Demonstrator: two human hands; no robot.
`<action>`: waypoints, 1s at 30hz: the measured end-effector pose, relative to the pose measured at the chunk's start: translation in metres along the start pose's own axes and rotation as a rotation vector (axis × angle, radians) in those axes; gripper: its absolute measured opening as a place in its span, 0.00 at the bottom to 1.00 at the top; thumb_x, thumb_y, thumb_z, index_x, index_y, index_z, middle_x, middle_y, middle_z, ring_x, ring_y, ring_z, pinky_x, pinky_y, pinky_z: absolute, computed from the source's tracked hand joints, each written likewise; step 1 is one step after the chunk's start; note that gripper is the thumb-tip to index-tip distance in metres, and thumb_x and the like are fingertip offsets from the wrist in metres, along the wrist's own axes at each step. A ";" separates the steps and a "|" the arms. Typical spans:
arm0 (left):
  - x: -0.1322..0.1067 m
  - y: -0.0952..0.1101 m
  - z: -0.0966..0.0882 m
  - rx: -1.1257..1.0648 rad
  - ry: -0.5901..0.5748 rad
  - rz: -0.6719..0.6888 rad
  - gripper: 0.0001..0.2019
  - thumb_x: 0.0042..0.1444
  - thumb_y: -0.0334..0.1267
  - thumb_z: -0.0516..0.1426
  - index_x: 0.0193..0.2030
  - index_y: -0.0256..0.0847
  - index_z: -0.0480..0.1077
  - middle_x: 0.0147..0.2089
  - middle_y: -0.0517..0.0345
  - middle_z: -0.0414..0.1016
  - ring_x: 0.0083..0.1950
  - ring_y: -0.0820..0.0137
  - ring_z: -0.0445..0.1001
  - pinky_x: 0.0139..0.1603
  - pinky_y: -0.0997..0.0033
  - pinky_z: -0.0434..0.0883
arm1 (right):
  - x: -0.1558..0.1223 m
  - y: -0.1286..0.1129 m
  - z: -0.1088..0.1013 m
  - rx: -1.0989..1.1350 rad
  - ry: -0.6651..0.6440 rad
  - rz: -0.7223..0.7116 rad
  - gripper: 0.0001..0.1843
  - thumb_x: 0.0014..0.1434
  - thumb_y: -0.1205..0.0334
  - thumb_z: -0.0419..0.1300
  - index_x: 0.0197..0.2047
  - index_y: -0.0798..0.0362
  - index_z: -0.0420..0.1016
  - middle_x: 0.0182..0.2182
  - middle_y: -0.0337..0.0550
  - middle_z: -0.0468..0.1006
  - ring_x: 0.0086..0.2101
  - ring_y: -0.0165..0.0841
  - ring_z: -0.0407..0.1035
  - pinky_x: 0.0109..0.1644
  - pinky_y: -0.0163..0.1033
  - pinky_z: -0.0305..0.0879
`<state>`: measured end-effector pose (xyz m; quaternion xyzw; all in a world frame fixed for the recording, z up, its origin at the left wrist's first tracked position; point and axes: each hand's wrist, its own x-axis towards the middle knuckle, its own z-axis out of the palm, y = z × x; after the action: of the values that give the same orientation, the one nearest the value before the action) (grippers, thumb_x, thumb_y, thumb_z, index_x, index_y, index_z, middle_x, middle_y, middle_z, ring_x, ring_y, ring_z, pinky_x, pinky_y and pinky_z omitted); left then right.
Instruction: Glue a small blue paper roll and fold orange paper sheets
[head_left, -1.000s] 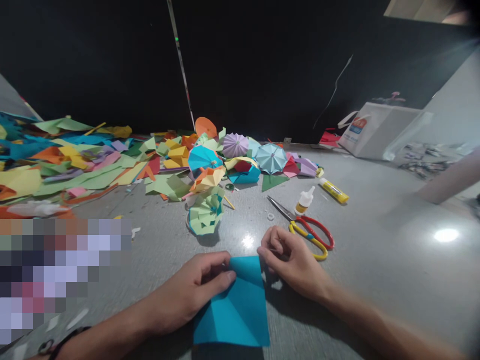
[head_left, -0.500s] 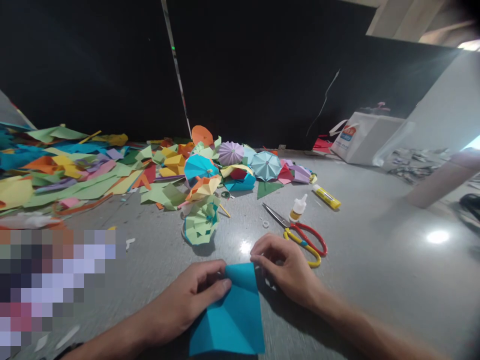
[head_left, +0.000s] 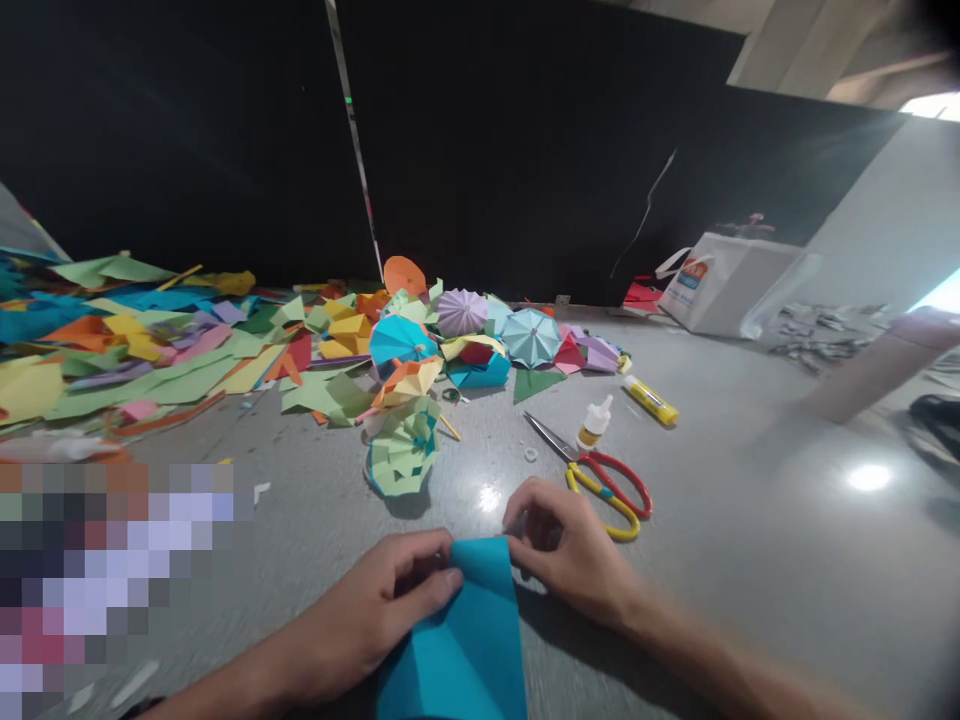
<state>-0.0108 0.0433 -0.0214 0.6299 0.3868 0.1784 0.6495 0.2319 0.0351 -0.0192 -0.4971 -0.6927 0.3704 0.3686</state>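
A creased sheet of blue paper (head_left: 480,640) lies at the lower middle, its near end cut off by the bottom of the view. My left hand (head_left: 409,590) grips its left edge near the top, thumb over the face and fingers behind. At the top right corner, my right hand (head_left: 562,545) is closed with thumb and forefinger pinching the paper's edge. Just beyond my right hand rest scissors (head_left: 607,495) with one red and one yellow handle, blades pointing away to the left. A small white glue bottle (head_left: 595,425) stands upright beside them.
Folded paper umbrellas (head_left: 532,337) and a green paper piece (head_left: 405,450) sit ahead. Coloured paper scraps (head_left: 172,350) heap along the left. A yellow glue stick (head_left: 650,400), a white bag (head_left: 731,285) and a pale cylinder (head_left: 885,365) are to the right. A black panel (head_left: 487,150) rises behind.
The view has tilted slightly, so the hands and paper sit a little lower. Both hands keep almost the same place at the paper's top end.
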 end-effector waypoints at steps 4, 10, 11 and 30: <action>-0.002 0.000 0.002 -0.031 -0.020 -0.016 0.24 0.62 0.61 0.61 0.44 0.39 0.70 0.38 0.58 0.68 0.40 0.66 0.66 0.40 0.69 0.66 | -0.001 0.000 -0.001 -0.016 0.051 0.043 0.10 0.53 0.65 0.68 0.31 0.53 0.69 0.26 0.35 0.71 0.25 0.28 0.64 0.27 0.34 0.58; -0.001 0.007 0.003 -0.014 -0.028 0.009 0.24 0.62 0.61 0.60 0.40 0.38 0.67 0.36 0.60 0.65 0.39 0.67 0.65 0.39 0.70 0.65 | -0.001 -0.001 -0.001 -0.107 0.159 0.013 0.22 0.54 0.60 0.69 0.25 0.50 0.57 0.23 0.34 0.66 0.24 0.28 0.58 0.28 0.36 0.53; -0.001 0.007 0.003 0.000 -0.022 0.010 0.24 0.62 0.61 0.60 0.40 0.38 0.67 0.36 0.60 0.64 0.39 0.67 0.64 0.39 0.70 0.64 | -0.001 -0.001 -0.001 -0.108 0.161 0.009 0.21 0.55 0.59 0.69 0.25 0.50 0.58 0.23 0.34 0.67 0.24 0.28 0.59 0.28 0.37 0.54; -0.002 0.008 0.007 0.007 -0.040 0.046 0.20 0.65 0.56 0.59 0.38 0.38 0.68 0.34 0.61 0.65 0.36 0.70 0.64 0.35 0.73 0.65 | -0.004 -0.005 0.001 -0.119 0.026 -0.025 0.06 0.68 0.62 0.60 0.39 0.52 0.78 0.29 0.38 0.77 0.28 0.28 0.69 0.31 0.34 0.62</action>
<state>-0.0049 0.0381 -0.0135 0.6445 0.3596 0.1793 0.6505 0.2295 0.0299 -0.0157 -0.5141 -0.7148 0.3176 0.3519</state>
